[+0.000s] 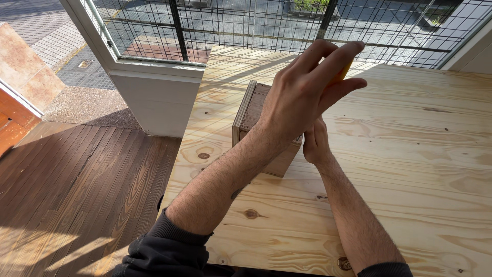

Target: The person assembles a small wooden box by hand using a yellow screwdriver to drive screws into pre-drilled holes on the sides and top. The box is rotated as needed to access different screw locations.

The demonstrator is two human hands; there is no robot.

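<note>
A small wooden box (pixel 252 110) stands on a pale pine tabletop (pixel 400 169). My left hand (pixel 307 90) is raised over the box, fingers straight and together, pressing a yellow object (pixel 344 73) of which only a sliver shows behind the fingers. My right hand (pixel 315 143) sits lower, against the box's right side, mostly hidden behind my left hand; its fingers look curled, and what they hold cannot be seen.
A white window frame and sill (pixel 154 69) with a black wire grille (pixel 287 25) runs along the table's far and left sides. Dark wooden floorboards (pixel 77 190) lie to the left of the table edge.
</note>
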